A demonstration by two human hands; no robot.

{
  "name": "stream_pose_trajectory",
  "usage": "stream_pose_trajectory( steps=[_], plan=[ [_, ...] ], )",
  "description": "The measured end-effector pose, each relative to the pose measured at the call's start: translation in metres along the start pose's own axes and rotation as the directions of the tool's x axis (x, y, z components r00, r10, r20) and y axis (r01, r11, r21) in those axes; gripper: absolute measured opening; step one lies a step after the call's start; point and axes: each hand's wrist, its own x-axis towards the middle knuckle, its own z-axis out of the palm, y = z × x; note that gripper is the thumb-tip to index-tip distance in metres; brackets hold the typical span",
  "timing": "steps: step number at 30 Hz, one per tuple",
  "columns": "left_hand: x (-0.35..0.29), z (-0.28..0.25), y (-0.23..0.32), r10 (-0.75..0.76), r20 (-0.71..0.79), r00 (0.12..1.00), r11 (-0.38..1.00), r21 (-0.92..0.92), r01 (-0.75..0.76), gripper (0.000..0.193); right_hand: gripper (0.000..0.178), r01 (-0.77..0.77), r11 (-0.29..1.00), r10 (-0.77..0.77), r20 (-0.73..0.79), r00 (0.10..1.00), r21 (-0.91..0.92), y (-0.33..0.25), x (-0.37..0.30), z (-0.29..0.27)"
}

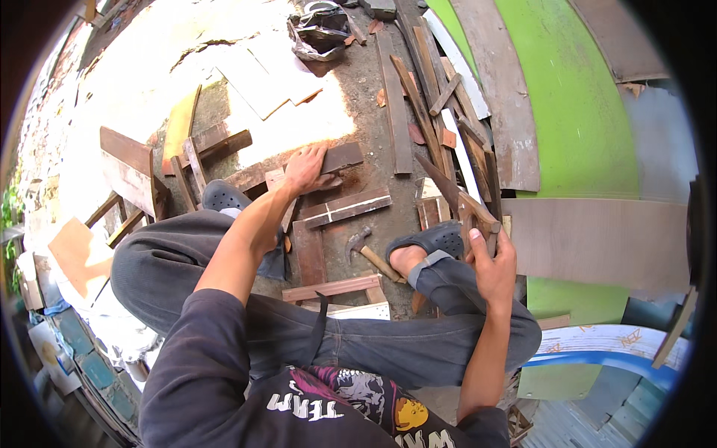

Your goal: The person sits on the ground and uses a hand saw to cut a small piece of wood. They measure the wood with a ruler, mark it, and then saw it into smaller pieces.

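Observation:
My left hand (pixel 306 172) grips a dark wooden board (pixel 343 156), its fingers laid over the top and the thumb along the near side. A second wooden piece (pixel 347 207) with a pale stripe lies just nearer to me. In my right hand (pixel 494 270) is the wooden handle of a handsaw (pixel 442 182), held beside my right knee. The saw's brown blade points away and to the left. Between my feet a claw hammer (pixel 379 263) lies on the ground, apart from both hands.
Planks and strips (pixel 429 112) are piled at the far right, beside green and brown sheets (pixel 567 97). Wooden offcuts (pixel 131 168) stand at the left. A black plastic bag (pixel 320 33) sits at the back. A joined wooden piece (pixel 332 289) lies close to my lap.

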Motion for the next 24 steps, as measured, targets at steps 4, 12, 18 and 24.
stream_pose_trajectory(
  steps=[4, 12, 18, 24],
  plan=[
    [0.020, 0.004, 0.024, -0.025, 0.068, 0.997, 0.998, 0.055, 0.021, 0.082, 0.038, 0.056, 0.997, -0.054, -0.031, 0.998, 0.046, -0.008, -0.002, 0.012],
    [0.013, 0.020, 0.034, -0.164, 0.109, 0.980, 0.977, 0.155, 0.147, 0.086, 0.024, 0.089, 0.973, -0.085, -0.026, 0.996, 0.214, 0.006, -0.017, 0.050],
    [0.015, 0.002, 0.046, -0.261, 0.238, 0.935, 0.960, 0.166, 0.226, 0.089, 0.029, 0.146, 0.920, -0.191, 0.091, 0.977, 0.364, 0.026, -0.014, 0.094],
    [0.014, 0.011, 0.027, -0.309, 0.272, 0.911, 0.935, 0.262, 0.239, 0.090, 0.030, -0.055, 0.903, -0.084, 0.301, 0.950, 0.425, 0.024, -0.018, 0.112]
  ],
)
